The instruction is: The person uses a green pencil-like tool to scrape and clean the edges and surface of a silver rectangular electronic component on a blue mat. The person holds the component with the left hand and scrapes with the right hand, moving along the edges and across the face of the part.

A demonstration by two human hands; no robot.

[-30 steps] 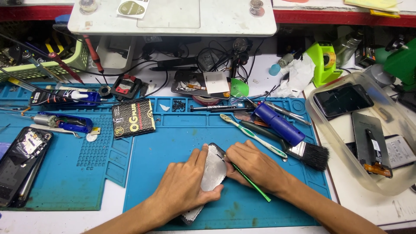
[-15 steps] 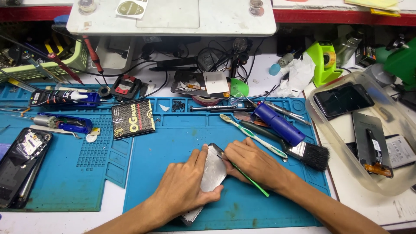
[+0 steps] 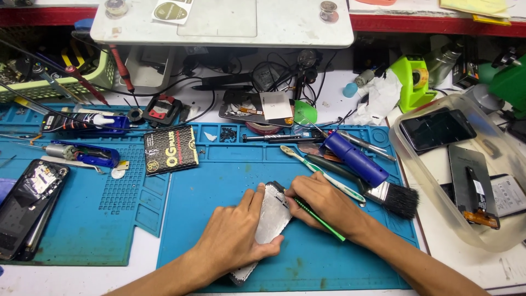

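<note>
Your left hand [image 3: 235,238] lies flat, pinning the grey metal plate [image 3: 270,216] to the blue mat [image 3: 219,181]. Your right hand [image 3: 323,204], at its 3 o'clock, grips a green tool [image 3: 320,220].

- Two bare forearms enter from the bottom edge of the head view, each ending in a bare hand: the left hand [image 3: 233,235] and the right hand [image 3: 323,203].
- No sleeve shows on either forearm as far as the frame reaches; both are uncovered down to the picture's lower edge.
- No glove, wrist strap, watch or bracelet is visible on either wrist.
- No ring is visible on the fingers that face the camera, though some fingers are partly tucked under and hidden, so this is hard to tell for certain.
- Fingernails look short and unpainted.
- Both forearms are slim, with knuckles and tendons clearly outlined.
</note>
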